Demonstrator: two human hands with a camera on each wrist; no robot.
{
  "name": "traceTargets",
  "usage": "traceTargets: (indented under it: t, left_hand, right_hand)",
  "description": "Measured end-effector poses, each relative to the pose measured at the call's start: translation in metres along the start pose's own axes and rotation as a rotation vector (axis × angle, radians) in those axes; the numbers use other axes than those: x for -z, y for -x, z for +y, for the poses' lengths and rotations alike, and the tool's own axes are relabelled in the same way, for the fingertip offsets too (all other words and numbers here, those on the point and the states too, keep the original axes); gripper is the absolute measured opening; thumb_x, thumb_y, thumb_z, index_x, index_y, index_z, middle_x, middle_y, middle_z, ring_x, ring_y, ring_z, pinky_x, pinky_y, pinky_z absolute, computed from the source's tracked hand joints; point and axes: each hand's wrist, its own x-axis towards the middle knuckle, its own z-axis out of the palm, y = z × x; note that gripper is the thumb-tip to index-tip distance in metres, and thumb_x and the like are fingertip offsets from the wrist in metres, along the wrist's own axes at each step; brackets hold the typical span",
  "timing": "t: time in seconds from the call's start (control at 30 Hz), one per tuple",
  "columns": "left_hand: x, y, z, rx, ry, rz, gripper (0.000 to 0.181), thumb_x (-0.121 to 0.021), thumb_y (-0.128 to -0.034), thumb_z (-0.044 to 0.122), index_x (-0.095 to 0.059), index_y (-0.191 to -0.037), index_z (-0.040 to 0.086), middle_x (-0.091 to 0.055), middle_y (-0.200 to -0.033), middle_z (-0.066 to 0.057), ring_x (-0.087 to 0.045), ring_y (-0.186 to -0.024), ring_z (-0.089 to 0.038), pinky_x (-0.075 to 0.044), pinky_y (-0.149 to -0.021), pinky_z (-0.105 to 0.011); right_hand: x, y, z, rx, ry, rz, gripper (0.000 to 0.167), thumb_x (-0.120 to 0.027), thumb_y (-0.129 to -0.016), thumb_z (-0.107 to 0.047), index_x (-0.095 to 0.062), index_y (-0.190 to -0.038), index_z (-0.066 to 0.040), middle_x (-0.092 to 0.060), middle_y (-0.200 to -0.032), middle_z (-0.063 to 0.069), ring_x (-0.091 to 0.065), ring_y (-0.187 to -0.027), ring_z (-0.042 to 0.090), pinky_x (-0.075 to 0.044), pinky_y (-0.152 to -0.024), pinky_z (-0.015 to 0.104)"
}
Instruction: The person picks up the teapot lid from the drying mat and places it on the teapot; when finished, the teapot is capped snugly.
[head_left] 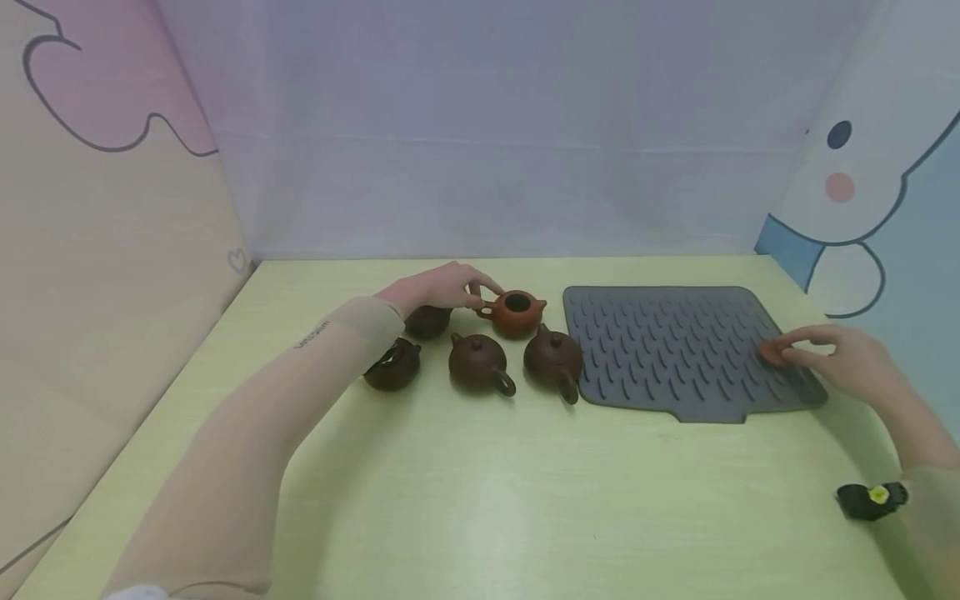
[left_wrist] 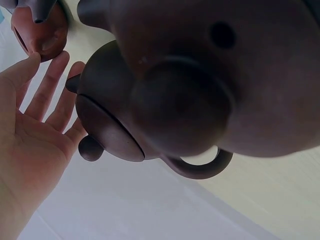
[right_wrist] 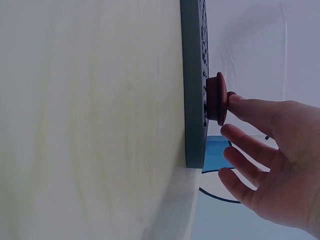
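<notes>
At the right end of the grey ridged mat (head_left: 660, 350), my right hand (head_left: 847, 358) pinches the knob of a reddish-brown teapot lid (right_wrist: 217, 99) between thumb and fingertips. The lid's underside meets the mat. My left hand (left_wrist: 40, 125) reaches over to a reddish-brown teapot (head_left: 516, 315) with an uncovered top. Its extended fingers touch the pot about its handle. Dark brown teapots stand around it: one lidded (head_left: 477, 363), another lidded beside the mat (head_left: 553, 360), one near my sleeve (head_left: 393, 365), and one partly hidden under my wrist (head_left: 428, 322).
Everything stands on a pale yellow-green table (head_left: 480, 500). A plain cloth backdrop (head_left: 480, 133) rises behind it, with printed cloth at both sides. A black band with a yellow flower (head_left: 872, 500) appears by my right sleeve.
</notes>
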Motion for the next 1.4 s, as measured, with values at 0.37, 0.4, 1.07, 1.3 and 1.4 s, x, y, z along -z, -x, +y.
traceTargets:
  t: [0.37, 0.4, 1.07, 1.3, 1.4]
  left_hand:
    - [-0.001, -0.002, -0.002, -0.005, 0.006, 0.000, 0.041, -0.056, -0.0986, 0.015, -0.057, -0.140, 0.019, -0.075, -0.106, -0.010, -0.068, -0.103, -0.023, -0.049, -0.098, -0.040]
    - [-0.001, -0.001, -0.002, -0.004, 0.006, 0.000, 0.041, -0.056, -0.0986, 0.015, -0.057, -0.140, 0.019, -0.075, -0.106, -0.010, -0.068, -0.104, -0.023, -0.049, -0.098, -0.040]
    - [-0.002, -0.002, -0.004, -0.016, 0.001, 0.001, 0.041, -0.055, -0.0989, 0.015, -0.058, -0.140, 0.019, -0.075, -0.106, -0.010, -0.069, -0.102, -0.022, -0.049, -0.098, -0.040]
    - [-0.003, -0.001, -0.003, -0.004, 0.012, 0.006, 0.041, -0.055, -0.0990, 0.016, -0.058, -0.139, 0.020, -0.075, -0.106, -0.009, -0.068, -0.105, -0.023, -0.049, -0.098, -0.041]
    - [-0.003, -0.001, -0.002, 0.004, 0.015, 0.005, 0.041, -0.055, -0.0991, 0.016, -0.058, -0.139, 0.021, -0.075, -0.106, -0.009, -0.068, -0.106, -0.023, -0.049, -0.098, -0.041]
  right_hand:
    - [0.004, -0.006, -0.020, 0.080, -0.020, 0.059, 0.039, -0.056, -0.101, -0.033, -0.065, -0.120, 0.000, -0.053, -0.131, 0.038, -0.045, -0.117, 0.058, -0.039, -0.089, 0.070]
    - [0.004, -0.007, -0.024, 0.096, -0.032, 0.070, 0.037, -0.057, -0.100, -0.031, -0.065, -0.119, 0.000, -0.054, -0.130, 0.037, -0.046, -0.117, 0.057, -0.039, -0.088, 0.070]
    - [-0.011, -0.064, -0.151, 0.270, -0.218, 0.178, 0.027, -0.065, -0.096, -0.019, -0.069, -0.118, -0.003, -0.063, -0.129, 0.024, -0.049, -0.128, 0.043, -0.041, -0.099, 0.068]
    - [-0.023, -0.086, -0.198, 0.358, -0.291, 0.178, 0.024, -0.067, -0.094, -0.016, -0.072, -0.116, -0.005, -0.067, -0.124, 0.019, -0.054, -0.125, 0.038, -0.043, -0.098, 0.065]
    - [-0.029, -0.094, -0.212, 0.390, -0.302, 0.168, 0.024, -0.068, -0.094, -0.016, -0.072, -0.115, -0.006, -0.068, -0.123, 0.018, -0.056, -0.123, 0.036, -0.044, -0.097, 0.063]
